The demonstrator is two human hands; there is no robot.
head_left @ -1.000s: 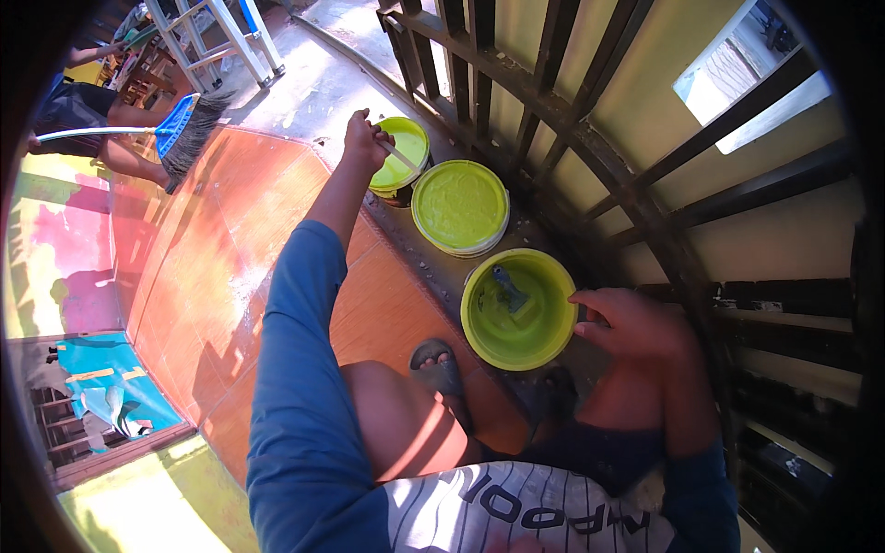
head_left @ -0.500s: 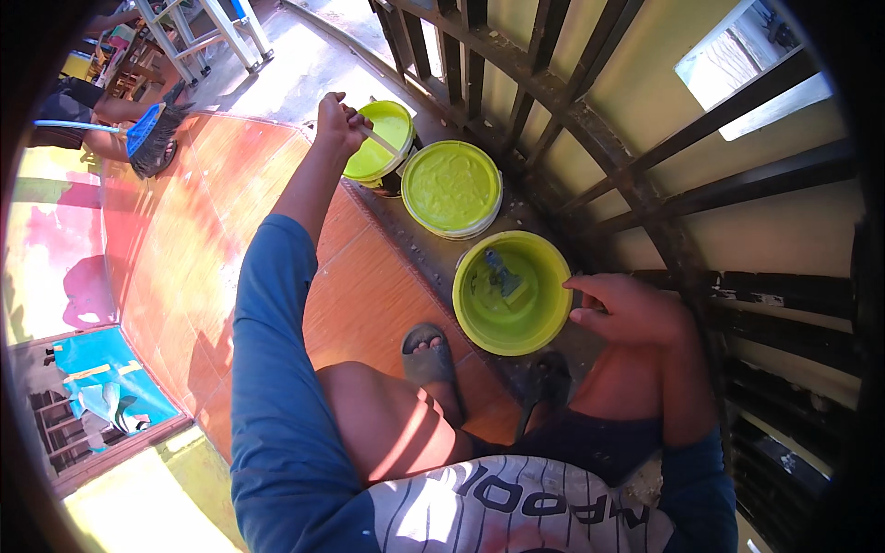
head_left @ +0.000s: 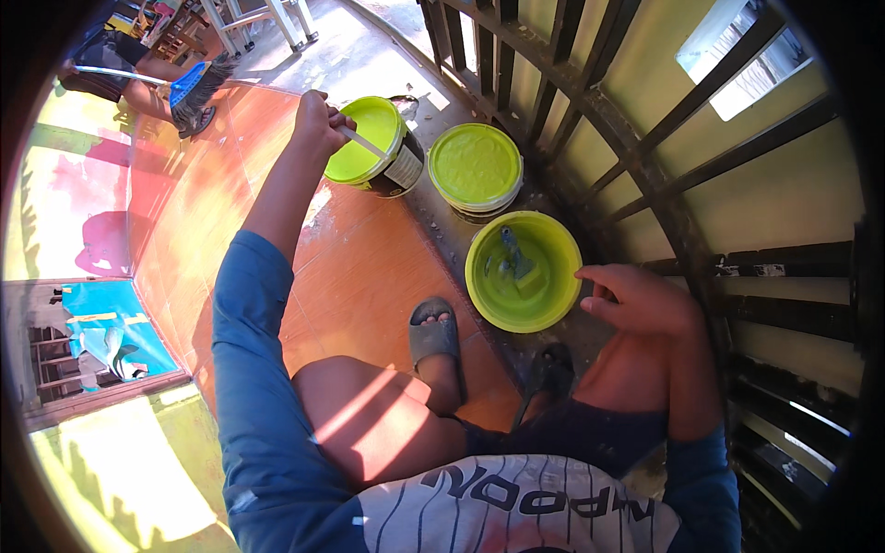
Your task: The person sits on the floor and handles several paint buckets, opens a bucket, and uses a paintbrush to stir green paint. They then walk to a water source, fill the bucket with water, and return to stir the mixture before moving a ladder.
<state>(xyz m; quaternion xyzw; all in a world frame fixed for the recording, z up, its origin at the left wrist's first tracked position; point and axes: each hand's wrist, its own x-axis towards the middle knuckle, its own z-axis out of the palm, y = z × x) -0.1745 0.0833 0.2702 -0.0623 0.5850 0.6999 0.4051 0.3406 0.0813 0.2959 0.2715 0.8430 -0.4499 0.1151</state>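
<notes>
My left hand is closed round a pale stirring stick, whose far end dips into bright lime-green paint. That paint fills an open bucket with a dark, labelled side, which leans toward the left. Beside it stands a second bucket, its top covered in the same lime green. Closer to me is an open lime-green tub, where a paintbrush with a grey-blue handle lies inside. My right hand hovers at the tub's right rim, index finger stretched out and thumb apart; whether the fingertip touches is unclear.
Black metal railings run close along my right. Orange tiles lie to the left, bordered by a grey strip under the buckets. At the far left, another person holds a blue broom. A ladder stands at the back.
The open paint bucket has shifted left and toward me, away from the second bucket, and more of its side shows. My left hand moved with the stick. The view has turned slightly.
</notes>
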